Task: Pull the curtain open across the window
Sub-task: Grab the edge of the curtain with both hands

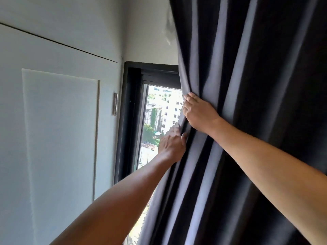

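Both hands clamp the dark curtain (238, 121) edge at frame centre, right hand (198, 112) above left hand (172, 142); window (155, 121) partly bared; a hard downward tug could strain its unseen hangers.

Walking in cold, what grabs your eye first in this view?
The dark pleated curtain filling the right side, with the right hand and the left hand gripping its leading edge. Left of that edge, a bright strip of window shows sunlit buildings, framed in black beside a white wall.
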